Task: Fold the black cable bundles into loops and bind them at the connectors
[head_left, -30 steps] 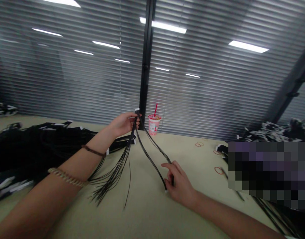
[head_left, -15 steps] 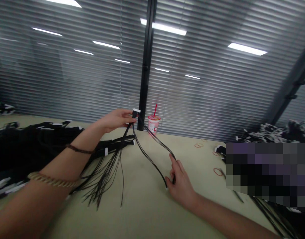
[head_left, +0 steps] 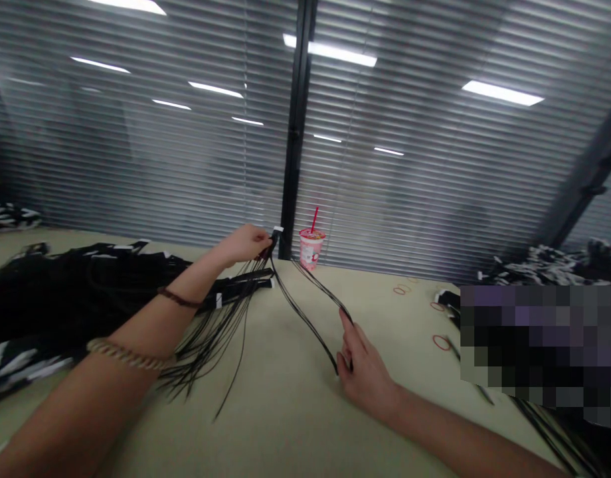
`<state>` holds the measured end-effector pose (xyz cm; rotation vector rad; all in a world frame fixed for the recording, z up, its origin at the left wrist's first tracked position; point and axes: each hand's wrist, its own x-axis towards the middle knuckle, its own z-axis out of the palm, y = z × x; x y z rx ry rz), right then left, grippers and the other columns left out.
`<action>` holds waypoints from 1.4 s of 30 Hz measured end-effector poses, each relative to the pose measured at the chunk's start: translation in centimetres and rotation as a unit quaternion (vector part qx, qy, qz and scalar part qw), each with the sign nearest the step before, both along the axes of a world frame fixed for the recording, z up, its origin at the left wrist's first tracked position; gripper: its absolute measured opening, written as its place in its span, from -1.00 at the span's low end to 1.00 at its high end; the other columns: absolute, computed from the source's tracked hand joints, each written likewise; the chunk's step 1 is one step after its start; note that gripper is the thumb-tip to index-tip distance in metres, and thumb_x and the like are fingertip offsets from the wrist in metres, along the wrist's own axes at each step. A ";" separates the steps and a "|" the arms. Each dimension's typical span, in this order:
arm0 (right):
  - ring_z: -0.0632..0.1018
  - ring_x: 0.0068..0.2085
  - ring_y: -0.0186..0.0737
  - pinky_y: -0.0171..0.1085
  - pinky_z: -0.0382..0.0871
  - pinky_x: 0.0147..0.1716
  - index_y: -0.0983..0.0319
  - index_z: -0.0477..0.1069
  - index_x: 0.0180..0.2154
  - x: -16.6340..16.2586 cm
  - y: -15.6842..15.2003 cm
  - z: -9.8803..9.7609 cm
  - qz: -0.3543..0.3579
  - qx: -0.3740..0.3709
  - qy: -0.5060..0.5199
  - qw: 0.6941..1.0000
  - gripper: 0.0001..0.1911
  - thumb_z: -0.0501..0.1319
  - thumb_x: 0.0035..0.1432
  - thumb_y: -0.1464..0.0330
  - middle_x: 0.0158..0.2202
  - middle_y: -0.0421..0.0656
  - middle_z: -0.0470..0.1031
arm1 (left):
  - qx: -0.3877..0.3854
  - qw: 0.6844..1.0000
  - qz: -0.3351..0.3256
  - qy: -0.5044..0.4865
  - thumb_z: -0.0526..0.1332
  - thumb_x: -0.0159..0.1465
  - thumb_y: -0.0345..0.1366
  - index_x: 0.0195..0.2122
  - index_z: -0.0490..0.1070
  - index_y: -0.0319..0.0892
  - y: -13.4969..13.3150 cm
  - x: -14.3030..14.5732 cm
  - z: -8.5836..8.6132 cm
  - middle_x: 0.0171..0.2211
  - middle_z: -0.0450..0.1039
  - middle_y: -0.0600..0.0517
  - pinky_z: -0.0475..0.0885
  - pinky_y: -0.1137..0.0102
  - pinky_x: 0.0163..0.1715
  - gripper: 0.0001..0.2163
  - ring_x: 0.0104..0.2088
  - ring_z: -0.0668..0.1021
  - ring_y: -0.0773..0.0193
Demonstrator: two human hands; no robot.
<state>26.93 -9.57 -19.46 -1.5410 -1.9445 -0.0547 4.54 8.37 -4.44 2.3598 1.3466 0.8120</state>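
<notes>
A black wire harness [head_left: 240,300] with a white-ended head hangs from my left hand [head_left: 248,243], whose fingers are pinched on it just below that end. Many thin loose strands fan down and left from there toward the table. Two thin groups of black wires [head_left: 305,317] run off to the right instead. Their far parts reach my right hand [head_left: 362,358], which is closed on them with the index finger stretched along the upper group. The wire ends inside my right hand are partly hidden by the fingers.
A pile of black harnesses [head_left: 96,285] covers the table's left side. A pink cup with a red straw [head_left: 311,249] stands by the window blinds. Red rubber bands [head_left: 441,342] and more black cables [head_left: 472,372] lie to the right, beside a pixelated area.
My left hand has turned and its fingers have curled around the harness head. The loose strands have swung to the left. My right hand stays nearly in place.
</notes>
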 end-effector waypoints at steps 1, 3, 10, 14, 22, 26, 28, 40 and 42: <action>0.32 -0.42 -0.34 -0.32 0.28 -0.38 0.30 -0.34 0.19 0.1 0.1 0.0 -0.004 0.000 0.007 1.000 -0.23 -0.03 -0.03 0.56 -0.27 -0.05 0.24 | 0.012 1.000 -0.005 -0.005 0.00 0.05 -0.11 -0.52 0.36 -0.25 0.0 0.0 0.0 -0.59 0.37 0.05 0.18 0.57 -0.59 -0.70 -0.60 0.36 0.44; 0.31 -0.42 -0.35 -0.34 0.28 -0.38 0.31 -0.32 0.18 0.3 0.4 0.1 -0.008 -0.002 0.024 1.000 -0.22 -0.02 -0.06 0.57 -0.30 -0.07 0.25 | 0.028 0.999 -0.016 0.000 0.01 0.05 -0.09 -0.54 0.33 -0.24 0.1 -0.3 0.0 -0.61 0.35 0.05 0.17 0.57 -0.61 -0.70 -0.62 0.33 0.45; 0.30 -0.39 -0.35 -0.34 0.27 -0.37 0.30 -0.32 0.18 0.6 0.8 -0.3 -0.012 -0.004 0.029 0.999 -0.20 -0.03 -0.09 0.59 -0.29 -0.09 0.22 | -0.111 0.987 -0.052 -0.108 0.14 0.00 -0.15 -0.63 0.23 -0.24 0.5 -1.6 -0.1 -0.74 0.17 0.11 0.07 0.61 -0.73 -0.75 -0.72 0.24 0.52; 0.30 -0.39 -0.35 -0.34 0.28 -0.37 0.27 -0.33 0.19 0.4 0.6 -0.3 -0.005 0.009 0.024 1.000 -0.20 -0.04 -0.09 0.60 -0.28 -0.09 0.21 | -0.318 0.906 -0.080 -0.269 0.10 0.06 -0.32 -0.64 0.14 -0.23 0.0 -0.9 0.3 -0.78 0.04 0.15 -0.03 0.65 -0.83 -0.81 -0.79 0.09 0.59; 0.29 -0.46 -0.39 -0.35 0.29 -0.40 0.23 -0.30 0.19 0.3 0.4 -0.3 0.007 0.041 0.020 0.999 -0.24 -0.06 -0.04 0.60 -0.31 -0.12 0.19 | -0.452 0.720 -0.132 -0.510 -0.03 0.02 -0.46 -0.47 0.25 -0.30 -2.0 1.1 1.3 -0.35 0.40 -0.18 0.45 0.19 -0.35 -0.90 -0.28 0.49 0.15; 0.27 -0.45 -0.38 -0.37 0.30 -0.40 0.26 -0.25 0.18 0.4 0.3 0.0 0.030 0.102 0.047 0.993 -0.27 -0.01 -0.01 0.56 -0.42 -0.18 0.19 | -0.407 0.755 -0.090 -0.506 0.00 -0.02 -0.41 -0.57 0.21 -0.26 -2.2 2.6 0.5 -0.45 0.39 -0.13 0.43 0.26 -0.40 -0.94 -0.37 0.49 0.20; 0.26 -0.44 -0.36 -0.37 0.31 -0.41 0.26 -0.23 0.18 0.2 0.0 0.2 0.047 0.126 0.051 0.990 -0.28 0.03 0.00 0.52 -0.45 -0.20 0.18 | -0.307 0.805 -0.072 -0.502 -0.01 -0.01 -0.38 -0.60 0.19 -0.25 -2.5 3.9 -0.4 -0.49 0.37 -0.09 0.41 0.33 -0.39 -0.91 -0.42 0.47 0.27; 0.35 -0.50 -0.44 -0.45 0.38 -0.42 0.29 -0.05 0.14 -1.0 -1.0 -0.3 0.101 0.101 0.084 0.986 -0.33 0.10 -0.04 0.45 -0.48 -0.22 0.27 | 0.189 0.955 -0.036 -0.227 -0.05 0.13 -0.34 -0.24 0.32 -0.33 -2.0 5.3 -3.4 -0.01 0.18 -0.16 -0.08 0.24 0.15 -0.74 0.13 0.10 0.16; 0.37 -0.47 -0.43 -0.42 0.39 -0.36 0.29 -0.05 0.14 -1.0 -1.4 -0.3 0.103 0.103 0.039 0.989 -0.36 0.07 0.01 0.44 -0.40 -0.15 0.31 | 0.176 0.957 -0.023 -0.230 -0.01 0.12 -0.36 -0.11 0.24 -0.36 -2.1 5.4 -3.7 0.13 -0.08 -0.20 -0.25 0.19 0.16 -0.69 0.20 -0.16 0.12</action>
